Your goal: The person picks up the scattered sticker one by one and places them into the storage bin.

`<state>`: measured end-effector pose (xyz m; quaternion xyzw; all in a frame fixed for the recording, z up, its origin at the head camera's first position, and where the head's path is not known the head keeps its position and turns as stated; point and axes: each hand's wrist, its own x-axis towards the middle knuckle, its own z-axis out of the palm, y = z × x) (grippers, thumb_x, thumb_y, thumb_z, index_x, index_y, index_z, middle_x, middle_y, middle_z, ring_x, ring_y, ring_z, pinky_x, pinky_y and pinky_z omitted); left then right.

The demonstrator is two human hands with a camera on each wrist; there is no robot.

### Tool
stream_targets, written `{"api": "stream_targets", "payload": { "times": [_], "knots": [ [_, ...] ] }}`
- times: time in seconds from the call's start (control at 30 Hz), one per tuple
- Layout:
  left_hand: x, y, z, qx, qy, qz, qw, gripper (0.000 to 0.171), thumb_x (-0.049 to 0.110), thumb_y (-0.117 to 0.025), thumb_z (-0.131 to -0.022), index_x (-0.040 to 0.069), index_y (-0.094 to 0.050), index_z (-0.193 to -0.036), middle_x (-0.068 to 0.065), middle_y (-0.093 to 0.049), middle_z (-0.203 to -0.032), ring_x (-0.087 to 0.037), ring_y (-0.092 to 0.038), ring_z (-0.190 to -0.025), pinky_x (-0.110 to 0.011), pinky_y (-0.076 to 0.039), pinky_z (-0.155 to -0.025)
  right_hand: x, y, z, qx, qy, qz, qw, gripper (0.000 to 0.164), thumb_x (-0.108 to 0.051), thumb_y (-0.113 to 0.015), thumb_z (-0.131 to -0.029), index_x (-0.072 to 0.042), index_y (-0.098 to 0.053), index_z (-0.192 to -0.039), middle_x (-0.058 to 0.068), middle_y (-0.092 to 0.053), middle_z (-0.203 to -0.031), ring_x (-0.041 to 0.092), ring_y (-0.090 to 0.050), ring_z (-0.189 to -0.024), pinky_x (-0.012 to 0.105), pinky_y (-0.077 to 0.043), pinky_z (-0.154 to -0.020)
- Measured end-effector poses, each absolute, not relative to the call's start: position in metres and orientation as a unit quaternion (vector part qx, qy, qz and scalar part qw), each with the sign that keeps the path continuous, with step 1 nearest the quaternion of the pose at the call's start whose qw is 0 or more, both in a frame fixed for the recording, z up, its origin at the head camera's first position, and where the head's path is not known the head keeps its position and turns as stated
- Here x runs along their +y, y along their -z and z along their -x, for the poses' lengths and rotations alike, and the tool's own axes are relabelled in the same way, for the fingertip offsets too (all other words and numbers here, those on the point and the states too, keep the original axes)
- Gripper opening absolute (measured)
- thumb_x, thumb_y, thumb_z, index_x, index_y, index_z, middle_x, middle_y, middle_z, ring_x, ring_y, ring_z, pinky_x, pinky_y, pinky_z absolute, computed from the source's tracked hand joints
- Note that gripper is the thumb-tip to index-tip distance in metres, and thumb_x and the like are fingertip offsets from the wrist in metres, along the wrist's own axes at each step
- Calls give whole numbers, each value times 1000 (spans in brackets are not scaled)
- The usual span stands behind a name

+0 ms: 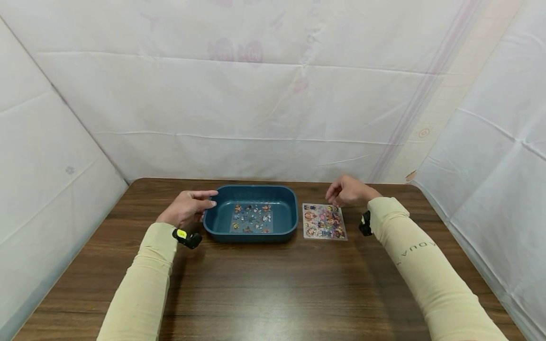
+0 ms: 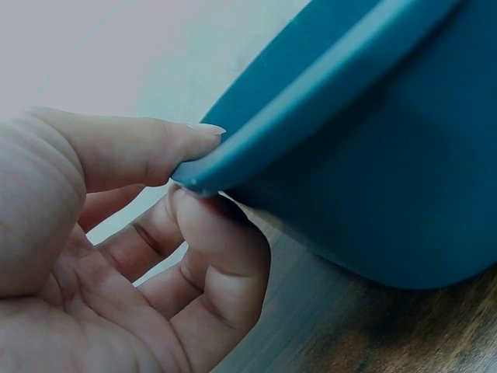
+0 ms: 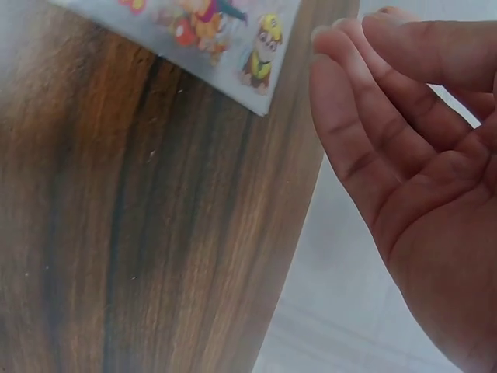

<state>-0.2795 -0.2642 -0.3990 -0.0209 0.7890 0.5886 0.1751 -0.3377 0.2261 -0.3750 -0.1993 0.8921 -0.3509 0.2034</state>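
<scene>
A blue plastic tray point(image 1: 251, 237) with raised sides stands on the table. My left hand point(image 1: 185, 210) pinches its left rim; in the left wrist view the thumb lies over the rim point(image 2: 311, 101) with the curled fingers beneath. Inside the tray lies a clear sheet of small cartoon stickers point(image 1: 252, 218). To the tray's right, a second, fuller sheet of cartoon stickers point(image 1: 323, 222) lies flat on the table. Over that sheet's far right corner hovers my right hand point(image 1: 351, 191), fingers loosely bent and nothing between them. The right wrist view shows a gap between its fingertips and the sheet's corner point(image 3: 260, 85).
The brown wood-grain table point(image 1: 264, 284) runs up to a white sheet wall point(image 1: 256, 104) at the back. More white sheeting hangs along the left and right sides. Black wrist cameras are strapped over both sleeves.
</scene>
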Motion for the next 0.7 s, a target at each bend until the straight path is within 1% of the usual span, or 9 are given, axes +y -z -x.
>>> {"api": "stream_targets", "payload": {
  "times": [0.1,0.2,0.4,0.5,0.57,0.7],
  "knots": [
    [-264,399,279,788,-590,19,176,58,16,-65,-104,11,-46,-158,4,-54,-87,-13,-51,-72,-32,-48,-67,230,379,338,895,342,212,191,29,19,-59,-86,16,-71,-112,28,-73,-103,35,-73,-93,35,-62,-78],
    [-263,398,278,788,-590,16,176,58,16,-65,-104,11,-46,-158,4,-54,-86,-13,-52,-72,-32,-48,-67,232,382,338,902,325,223,176,28,18,-60,-85,13,-72,-110,27,-74,-103,32,-73,-91,33,-61,-76],
    [-264,397,278,789,-589,14,175,57,16,-65,-104,10,-47,-158,5,-54,-81,-14,-51,-71,-32,-48,-67,231,385,338,914,299,220,164,27,16,-62,-84,9,-74,-107,23,-75,-102,23,-71,-89,29,-57,-74],
    [-264,398,279,787,-592,20,174,56,15,-66,-103,12,-49,-156,4,-55,-80,-14,-51,-71,-32,-47,-67,231,387,338,916,295,221,158,26,16,-62,-84,8,-75,-105,22,-75,-101,21,-70,-87,30,-56,-73],
    [-264,398,280,787,-591,17,175,56,16,-66,-103,11,-48,-157,4,-55,-82,-14,-51,-71,-32,-47,-67,230,388,338,919,288,224,149,25,15,-63,-83,8,-75,-104,21,-75,-100,21,-70,-87,30,-57,-73],
    [-265,399,280,787,-591,21,175,56,15,-65,-103,11,-49,-156,3,-55,-83,-15,-51,-71,-32,-47,-67,228,391,337,925,271,231,131,23,15,-66,-83,8,-75,-104,21,-75,-98,23,-71,-88,33,-59,-75]
  ]
}}
